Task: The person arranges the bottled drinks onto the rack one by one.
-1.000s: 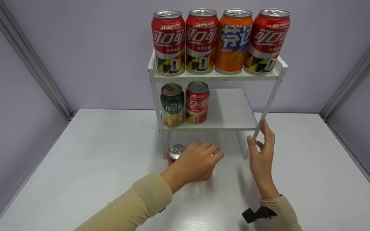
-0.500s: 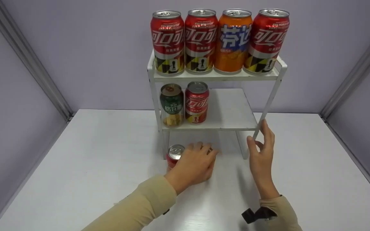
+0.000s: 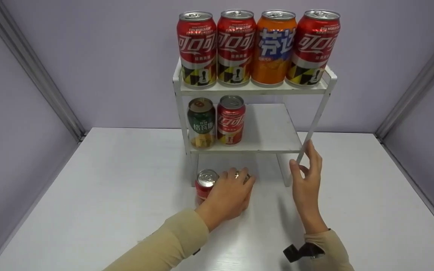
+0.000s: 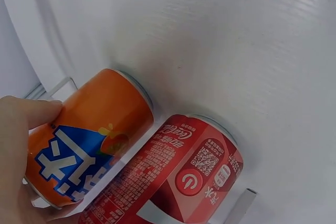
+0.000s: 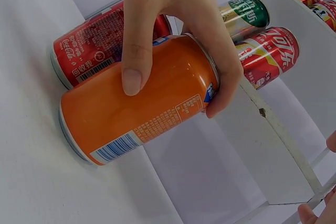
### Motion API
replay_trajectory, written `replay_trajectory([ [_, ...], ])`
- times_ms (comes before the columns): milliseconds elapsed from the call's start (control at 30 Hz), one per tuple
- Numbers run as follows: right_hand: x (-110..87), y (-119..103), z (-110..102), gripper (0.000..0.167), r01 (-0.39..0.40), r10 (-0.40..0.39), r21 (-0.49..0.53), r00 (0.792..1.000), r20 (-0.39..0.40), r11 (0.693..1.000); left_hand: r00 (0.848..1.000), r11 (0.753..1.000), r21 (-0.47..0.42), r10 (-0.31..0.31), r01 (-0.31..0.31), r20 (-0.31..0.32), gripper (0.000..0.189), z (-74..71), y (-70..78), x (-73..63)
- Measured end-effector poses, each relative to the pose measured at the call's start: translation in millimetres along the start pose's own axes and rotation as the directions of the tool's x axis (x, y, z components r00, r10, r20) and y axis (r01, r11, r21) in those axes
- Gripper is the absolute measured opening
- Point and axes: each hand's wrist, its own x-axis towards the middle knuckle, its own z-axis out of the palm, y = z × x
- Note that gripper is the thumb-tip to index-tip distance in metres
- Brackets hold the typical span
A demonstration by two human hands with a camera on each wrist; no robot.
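My left hand (image 3: pixel 226 194) holds an orange Fanta can (image 5: pixel 142 103) from above, thumb on one side and fingers on the other. Most of that can is hidden under the hand in the head view. It stands upright on the white table, right beside a red Coca-Cola can (image 3: pixel 204 192); the left wrist view shows the orange can (image 4: pixel 100 124) and the red can (image 4: pixel 181 174) close together. My right hand (image 3: pixel 308 180) holds the right front post of a white two-tier rack (image 3: pixel 273 126), with thumb and fingers on either side of it.
On the rack's top tier stand red Coca-Cola cans (image 3: pixel 197 51) and an orange Fanta can (image 3: pixel 273 49) in a row. The lower tier bears a green-and-gold can (image 3: pixel 202 124) and a red can (image 3: pixel 231 120) at its left. Grey-lilac walls (image 3: pixel 126 56) enclose the table.
My left hand has moved slightly left, bringing the orange can up to the red can on the table. The right hand stays at the rack's post.
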Motion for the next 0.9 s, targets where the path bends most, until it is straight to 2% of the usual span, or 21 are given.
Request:
replay_trajectory([
  [300, 0.5, 0.2, 0.3, 0.064, -0.008, 0.008, -0.005, 1.0, -0.005, 1.0, 0.999, 1.0, -0.015, 0.006, -0.006, 0.042, 0.038, 2.1, 0.5, 2.1],
  [433, 0.4, -1.2, 0.4, 0.064, -0.007, 0.007, 0.004, 1.0, 0.001, 1.0, 0.999, 0.998, -0.058, -0.005, 0.008, 0.053, 0.036, 2.7, -0.1, 2.6],
  [533, 0.9, -1.4, 1.1, 0.064, -0.002, 0.002, 0.006, 1.0, 0.003, 1.0, 0.999, 0.994, -0.108, -0.021, 0.025, 0.039, 0.033, 4.2, -0.9, 1.8],
  [667, 0.6, -1.3, 1.2, 0.065, 0.01, -0.01, 0.007, 1.0, 0.003, 1.0, 0.999, 0.988, -0.153, -0.037, 0.034, -0.012, 0.031, 6.0, -0.4, 0.3],
  [800, 0.3, -0.9, 0.6, 0.065, 0.014, -0.014, 0.002, 1.0, 0.0, 1.0, 0.997, 0.989, -0.145, -0.014, 0.002, -0.078, 0.032, 4.2, 2.5, -0.8],
  [900, 0.1, -0.3, -0.4, 0.064, 0.009, -0.009, -0.002, 1.0, -0.006, 1.0, 0.994, 0.993, -0.114, 0.018, -0.03, -0.105, 0.034, 1.3, 5.3, -1.2],
])
